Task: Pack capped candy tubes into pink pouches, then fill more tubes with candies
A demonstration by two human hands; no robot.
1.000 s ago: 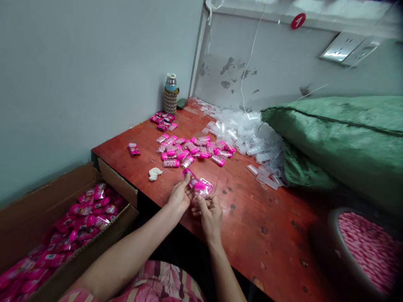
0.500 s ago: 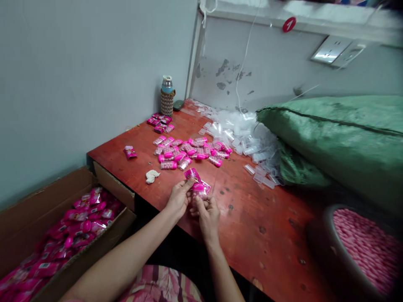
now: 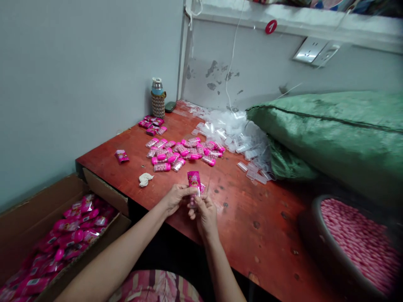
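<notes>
My left hand (image 3: 178, 198) pinches a small pink printed wrapper (image 3: 194, 178) at its edge, fingers closed. The wrapper stands upright above the table's near edge. Closed around the lower part, my right hand (image 3: 207, 213) grips a clear little bottle of pink candy balls (image 3: 192, 200), which seems to sit partly inside the wrapper. Fingers cover much of the bottle, and its cap does not show. Just beyond my hands lies a group of filled bottles (image 3: 181, 152) with bright pink caps.
A carton (image 3: 106, 191) of wrapped bottles stands low at left. Wrappers (image 3: 151, 124), a crumpled white scrap (image 3: 145, 179) and a flask (image 3: 158, 102) lie left on the red table (image 3: 245, 260). Empty clear bottles (image 3: 233, 130), a green sack (image 3: 330, 126) and a candy tub (image 3: 311, 235) occupy the right.
The wrapper has turned more upright, and the bottle's pink cap, visible before, is now out of sight. My left fingers have shifted down along the wrapper. The view has swung slightly right.
</notes>
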